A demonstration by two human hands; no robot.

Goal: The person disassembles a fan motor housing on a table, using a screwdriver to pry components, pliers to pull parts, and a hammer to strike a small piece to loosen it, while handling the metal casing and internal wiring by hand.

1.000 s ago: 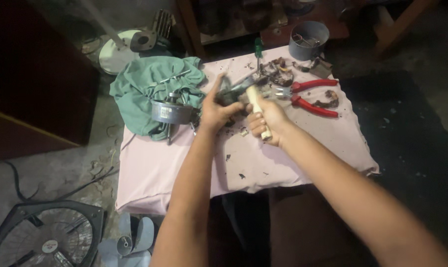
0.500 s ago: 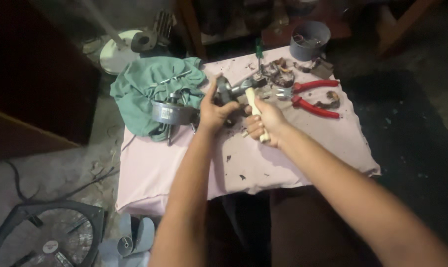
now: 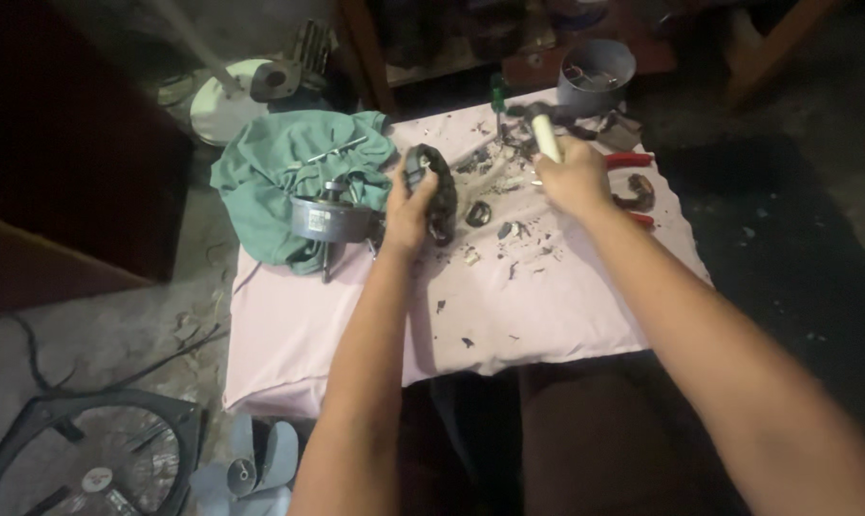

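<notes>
Pink cloth (image 3: 356, 315) carries loose motor parts; left hand (image 3: 408, 205) grips a dark casing (image 3: 440, 191) upright, right hand (image 3: 574, 177) grips a hammer (image 3: 545, 134), reassembly undone

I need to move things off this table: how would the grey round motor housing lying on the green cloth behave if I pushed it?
The motor housing looks like metal, so probably heavy for its size. Round-sided with a shaft sticking out, it may rock or roll. The rumpled green cloth beneath would likely bunch and drag along.
</notes>
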